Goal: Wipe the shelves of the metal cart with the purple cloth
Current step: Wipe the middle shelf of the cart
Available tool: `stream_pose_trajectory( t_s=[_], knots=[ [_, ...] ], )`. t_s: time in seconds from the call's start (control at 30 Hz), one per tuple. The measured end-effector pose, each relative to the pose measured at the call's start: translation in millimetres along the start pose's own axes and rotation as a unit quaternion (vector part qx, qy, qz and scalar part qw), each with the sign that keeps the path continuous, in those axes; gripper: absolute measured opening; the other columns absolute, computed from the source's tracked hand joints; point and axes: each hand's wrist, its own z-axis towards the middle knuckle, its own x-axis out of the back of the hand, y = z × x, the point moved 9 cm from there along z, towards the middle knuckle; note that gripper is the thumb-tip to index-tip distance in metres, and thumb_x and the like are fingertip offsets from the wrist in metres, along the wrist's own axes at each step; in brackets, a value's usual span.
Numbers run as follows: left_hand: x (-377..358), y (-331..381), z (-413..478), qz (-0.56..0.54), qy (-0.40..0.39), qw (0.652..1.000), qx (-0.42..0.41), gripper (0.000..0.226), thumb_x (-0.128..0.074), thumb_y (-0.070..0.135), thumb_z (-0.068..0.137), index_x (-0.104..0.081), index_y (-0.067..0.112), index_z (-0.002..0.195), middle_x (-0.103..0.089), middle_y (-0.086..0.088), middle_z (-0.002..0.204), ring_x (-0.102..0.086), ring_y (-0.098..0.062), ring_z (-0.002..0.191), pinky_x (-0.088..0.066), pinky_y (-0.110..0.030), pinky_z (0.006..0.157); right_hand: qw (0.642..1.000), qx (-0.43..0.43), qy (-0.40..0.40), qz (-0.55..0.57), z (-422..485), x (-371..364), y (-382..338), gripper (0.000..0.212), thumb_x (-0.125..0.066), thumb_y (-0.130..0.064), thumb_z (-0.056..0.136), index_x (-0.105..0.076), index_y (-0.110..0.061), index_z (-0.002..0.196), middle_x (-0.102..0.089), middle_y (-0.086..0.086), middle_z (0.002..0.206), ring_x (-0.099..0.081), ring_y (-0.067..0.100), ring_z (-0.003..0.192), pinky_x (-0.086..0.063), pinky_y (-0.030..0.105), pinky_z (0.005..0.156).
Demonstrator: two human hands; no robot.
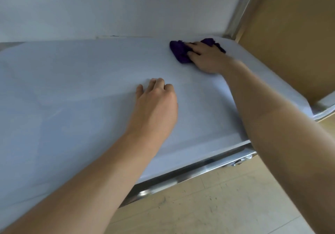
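Observation:
The metal cart's top shelf (pixel 81 88) is a wide pale grey surface that fills most of the view. A crumpled purple cloth (pixel 178 51) lies on its far right corner. My right hand (pixel 208 59) presses flat on the cloth, fingers spread over it. Nearer the middle of the shelf, my left hand (pixel 155 103) rests on the bare surface with its fingers slightly curled and nothing in it.
A shiny metal rim (pixel 181 179) runs along the shelf's near edge. A white wall (pixel 108 7) stands right behind the cart. A metal upright (pixel 241 12) rises at the far right corner beside a tan panel (pixel 290 34). Wooden floor (pixel 208 206) lies below.

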Motion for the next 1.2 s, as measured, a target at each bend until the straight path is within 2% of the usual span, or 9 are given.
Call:
stream_pose_trajectory(
  t_s=[0.23,0.37,0.47,0.6,0.8,0.93,1.03,1.1,1.2],
  knots=[
    [11.3,-0.8,-1.3,-0.009,0.01,1.0,0.013,0.018,-0.045,0.012,0.089,-0.059,0.005,0.098,-0.059,-0.015,0.111,-0.054,-0.034,0.106,-0.036,-0.043,0.098,0.996,0.054,-0.029,-0.069,-58.8,-20.8,-56.6,0.044,-0.024,-0.034,0.104,-0.045,-0.028,0.142,-0.021,-0.007,0.161,-0.018,0.024,0.147,-0.014,0.056,0.117],
    [19.6,-8.0,-4.9,-0.059,0.019,0.997,0.038,0.019,-0.047,0.013,0.09,-0.06,0.006,0.103,-0.06,-0.013,0.11,-0.056,-0.033,0.101,-0.039,-0.037,0.086,0.999,0.029,0.02,0.016,-93.0,-21.1,-64.6,0.054,-0.022,-0.046,0.097,-0.036,-0.036,0.147,-0.036,-0.008,0.152,-0.031,0.025,0.14,-0.014,0.051,0.118],
    [26.5,-17.4,-5.3,-0.102,0.041,0.992,0.068,0.016,-0.047,0.011,0.09,-0.06,0.007,0.098,-0.061,-0.012,0.105,-0.057,-0.034,0.096,-0.037,-0.035,0.074,0.998,0.026,0.046,0.032,-109.7,-20.1,-70.9,0.05,-0.028,-0.04,0.099,-0.034,-0.035,0.149,-0.04,-0.006,0.148,-0.036,0.022,0.137,-0.014,0.05,0.119],
    [37.3,-32.5,-7.6,-0.152,0.089,0.977,0.117,0.015,-0.045,0.012,0.09,-0.059,0.005,0.094,-0.061,-0.011,0.102,-0.057,-0.031,0.093,-0.03,-0.028,0.067,0.996,0.006,0.068,0.058,-127.9,-23.0,-79.0,0.067,-0.014,-0.057,0.084,-0.033,-0.044,0.147,-0.042,-0.01,0.147,-0.036,0.035,0.137,-0.018,0.051,0.118],
    [45.9,-39.5,-13.8,-0.198,0.137,0.96,0.142,0.017,-0.042,0.014,0.092,-0.053,0.003,0.099,-0.056,-0.013,0.107,-0.054,-0.032,0.092,-0.025,-0.027,0.065,0.989,-0.001,0.117,0.085,-159.7,-22.9,-100.7,0.068,-0.01,-0.06,0.082,-0.038,-0.046,0.143,-0.049,-0.01,0.138,-0.04,0.04,0.129,-0.028,0.052,0.112],
    [48.4,-46.0,-17.2,-0.23,0.154,0.946,0.166,0.019,-0.043,0.013,0.093,-0.051,0.002,0.105,-0.055,-0.012,0.112,-0.054,-0.031,0.096,-0.022,-0.022,0.064,0.984,0.01,0.138,0.109,-178.2,-14.0,-117.3,0.059,-0.023,-0.054,0.086,-0.049,-0.038,0.136,-0.056,-0.012,0.128,-0.046,0.037,0.119,-0.038,0.05,0.105],
    [48.3,-45.3,-17.3,-0.212,0.145,0.954,0.153,0.022,-0.045,0.015,0.092,-0.05,0.0,0.108,-0.053,-0.015,0.112,-0.053,-0.033,0.096,-0.027,-0.025,0.066,0.958,-0.003,0.18,0.223,-192.1,4.3,-110.1,0.042,-0.039,-0.043,0.093,-0.063,-0.031,0.125,-0.066,-0.014,0.115,-0.056,0.024,0.111,-0.046,0.038,0.098],
    [45.1,-42.4,-17.1,-0.163,0.122,0.969,0.143,0.027,-0.046,0.023,0.095,-0.053,0.0,0.108,-0.052,-0.017,0.113,-0.051,-0.035,0.102,-0.037,-0.035,0.079,0.933,-0.041,0.223,0.281,-196.9,16.3,-95.0,0.031,-0.046,-0.028,0.098,-0.069,-0.024,0.119,-0.07,-0.01,0.114,-0.061,0.015,0.108,-0.048,0.03,0.095],
    [38.0,-38.6,-16.8,-0.108,0.079,0.981,0.144,0.047,-0.044,0.046,0.096,-0.056,0.002,0.11,-0.054,-0.017,0.113,-0.048,-0.036,0.109,-0.038,-0.041,0.086,0.924,-0.062,0.285,0.248,-200.8,21.4,-87.7,0.031,-0.046,-0.023,0.095,-0.071,-0.023,0.112,-0.071,-0.007,0.114,-0.062,0.022,0.107,-0.046,0.034,0.095]
  ],
)
